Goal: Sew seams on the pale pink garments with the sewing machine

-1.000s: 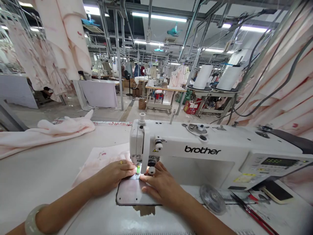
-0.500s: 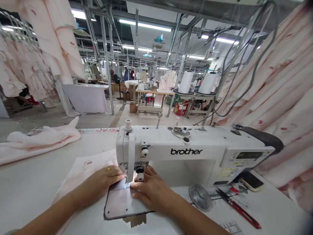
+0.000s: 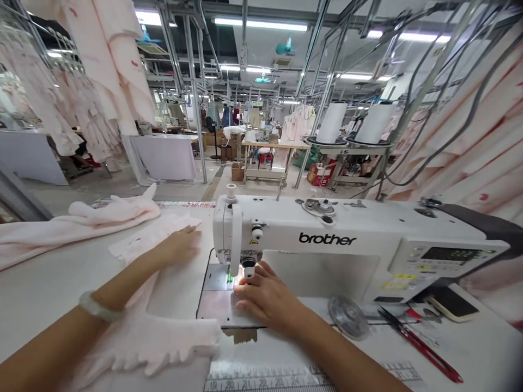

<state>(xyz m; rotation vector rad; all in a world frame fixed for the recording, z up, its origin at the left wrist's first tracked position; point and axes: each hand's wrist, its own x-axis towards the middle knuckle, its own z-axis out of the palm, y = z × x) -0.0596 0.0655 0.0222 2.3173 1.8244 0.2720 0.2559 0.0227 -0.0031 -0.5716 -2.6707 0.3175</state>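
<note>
My left hand (image 3: 183, 246) is over pale pink fabric (image 3: 141, 231) left of the sewing machine (image 3: 286, 226), its fingers smeared by motion. The fabric runs down under my forearm to a ruffled, uneven edge (image 3: 163, 351) near the front. My right hand (image 3: 263, 296) rests on the machine bed beside the lit needle area, fingers bent and close together at the presser foot. A small pale pink bit shows by the fingertips; what they hold is mostly hidden. The metal needle plate (image 3: 214, 276) lies bare left of the foot.
Right of my forearm lie a clear bobbin-like disc (image 3: 348, 317), red-handled thread snips (image 3: 425, 348) and a phone-like dark object (image 3: 455, 302). A printed ruler (image 3: 269, 381) runs along the front. Bunched pink fabric (image 3: 110, 215) lies left; thread cones (image 3: 332, 122) stand behind; garments hang both sides.
My left hand has moved away from the needle, left and toward the back, and the fabric has shifted left off the bed. My right hand stays by the presser foot. The view has turned slightly left.
</note>
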